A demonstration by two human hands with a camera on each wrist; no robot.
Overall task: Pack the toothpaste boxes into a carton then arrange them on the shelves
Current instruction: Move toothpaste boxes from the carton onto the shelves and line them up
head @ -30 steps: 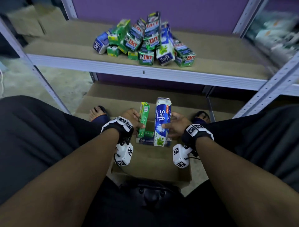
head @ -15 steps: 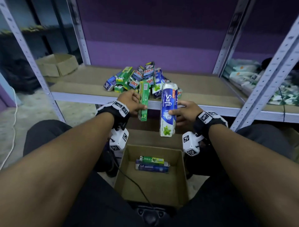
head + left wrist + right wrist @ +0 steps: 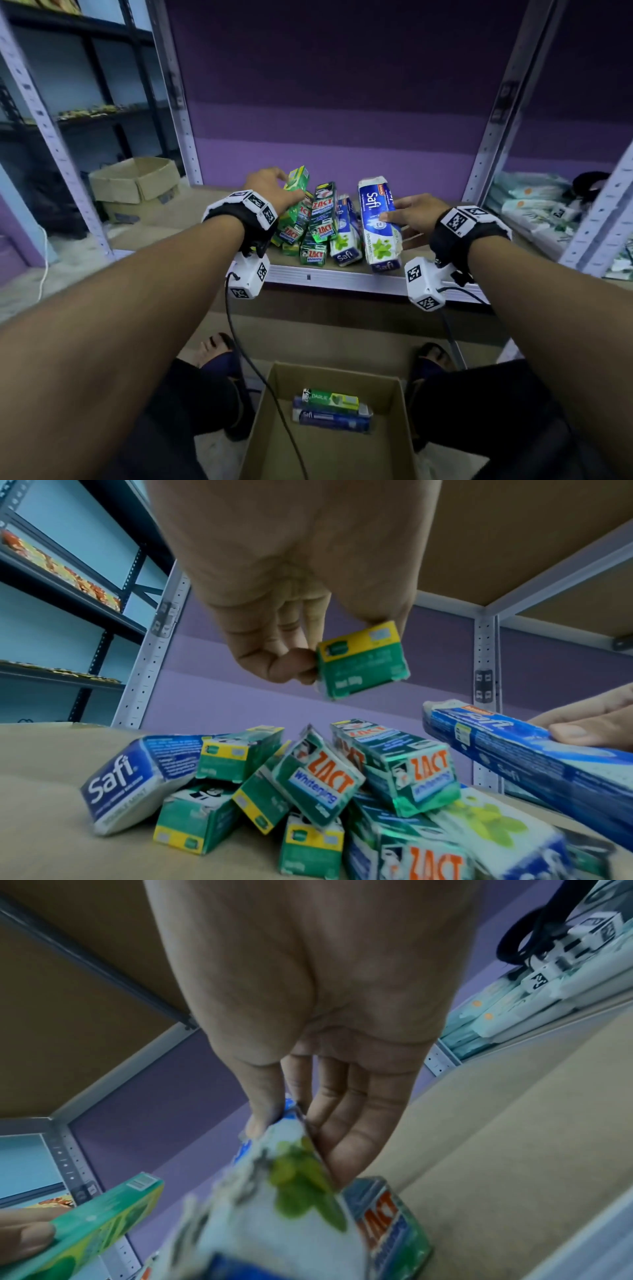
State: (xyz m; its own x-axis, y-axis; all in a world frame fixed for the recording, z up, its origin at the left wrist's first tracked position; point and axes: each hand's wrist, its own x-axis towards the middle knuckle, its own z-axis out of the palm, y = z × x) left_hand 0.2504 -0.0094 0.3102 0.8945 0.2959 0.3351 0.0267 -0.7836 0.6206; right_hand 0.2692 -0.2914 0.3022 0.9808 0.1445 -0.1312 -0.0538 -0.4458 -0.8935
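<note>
Blue Safi box (image 3: 378, 224) gripped in right hand (image 3: 411, 216), green box (image 3: 297, 186) pinched in left hand (image 3: 270, 192).

Green-and-yellow box (image 3: 295, 192), blue-and-white Safi box (image 3: 378, 222), purple wall (image 3: 342, 102), brown carton (image 3: 329, 452).

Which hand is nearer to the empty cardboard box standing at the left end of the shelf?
Left. The left hand is over the pile, closer to the cardboard box; the right hand is further right.

Toothpaste boxes (image 3: 320, 226) heaped on shelf (image 3: 342, 275); carton (image 3: 329, 448) below, before it.
</note>
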